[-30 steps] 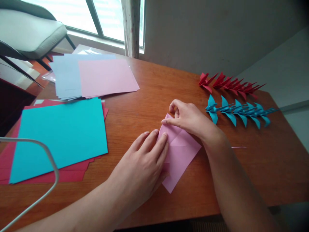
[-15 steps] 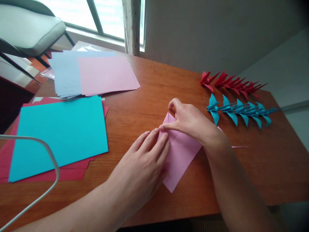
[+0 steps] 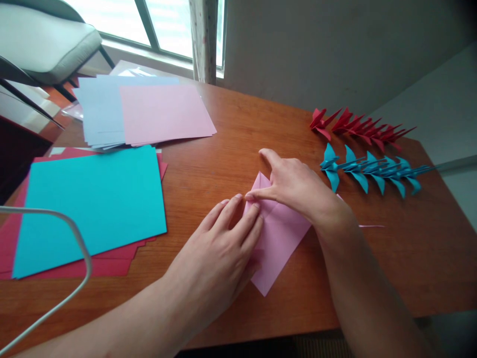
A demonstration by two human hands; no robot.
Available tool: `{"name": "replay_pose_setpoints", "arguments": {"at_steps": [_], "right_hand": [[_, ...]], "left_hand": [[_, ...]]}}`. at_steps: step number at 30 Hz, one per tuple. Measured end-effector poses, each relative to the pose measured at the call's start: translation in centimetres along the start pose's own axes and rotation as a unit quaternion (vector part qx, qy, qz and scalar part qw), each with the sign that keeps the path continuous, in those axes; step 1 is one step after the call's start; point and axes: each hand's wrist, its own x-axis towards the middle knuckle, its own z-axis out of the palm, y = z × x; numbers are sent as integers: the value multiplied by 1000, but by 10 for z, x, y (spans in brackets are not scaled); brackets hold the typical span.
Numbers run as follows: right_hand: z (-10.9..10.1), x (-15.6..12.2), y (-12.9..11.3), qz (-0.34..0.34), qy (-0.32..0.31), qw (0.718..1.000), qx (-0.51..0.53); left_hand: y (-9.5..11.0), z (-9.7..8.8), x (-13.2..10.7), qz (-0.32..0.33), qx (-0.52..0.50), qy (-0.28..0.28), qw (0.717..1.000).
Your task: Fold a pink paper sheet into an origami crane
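A folded pink sheet of paper (image 3: 281,238) lies on the wooden table, turned like a diamond, with crease lines near its top corner. My left hand (image 3: 223,243) rests over its left side, fingers spread, some pressing the left edge and some on the tabletop. Over the upper right part is my right hand (image 3: 294,186). Its thumb is stretched across the paper to the left edge, touching near the left fingertips. The right index finger reaches forward, apart from the thumb, above the table. Both hands are open and cover parts of the sheet.
Red folded paper cranes (image 3: 361,129) and blue ones (image 3: 372,169) stand in rows at the right. Turquoise paper (image 3: 97,209) lies over red sheets at left; pale pink paper (image 3: 164,114) lies over light blue sheets behind. A white cable (image 3: 80,238) arcs at the left.
My right index finger has straightened forward and away from the thumb. The left index and middle fingertips have slid slightly left and up, off the paper's edge. The pink paper stays in place.
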Motion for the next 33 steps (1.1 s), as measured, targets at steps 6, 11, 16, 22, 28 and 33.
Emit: {"name": "replay_pose_setpoints", "arguments": {"at_steps": [6,11,16,22,28,33], "right_hand": [[2,1,1,0,-2,1000,-4],[4,2,2,-19,-6,1000,4],[5,2,2,-18,-5,1000,-5],[3,-1,-2,-7,-6,1000,-13],[-5,-1,-10,8,-27,999,-34],[-8,-3,-15,14,-40,998,-47]], "left_hand": [[-1,0,1,-1,-3,6,1000],[-2,-1,1,-2,-5,10,1000],[-2,-3,1,-3,-13,11,1000],[-2,-3,3,-7,-17,10,1000],[-2,-4,1,-4,-18,3,1000],[-2,-4,1,-3,-12,1,1000]]}}
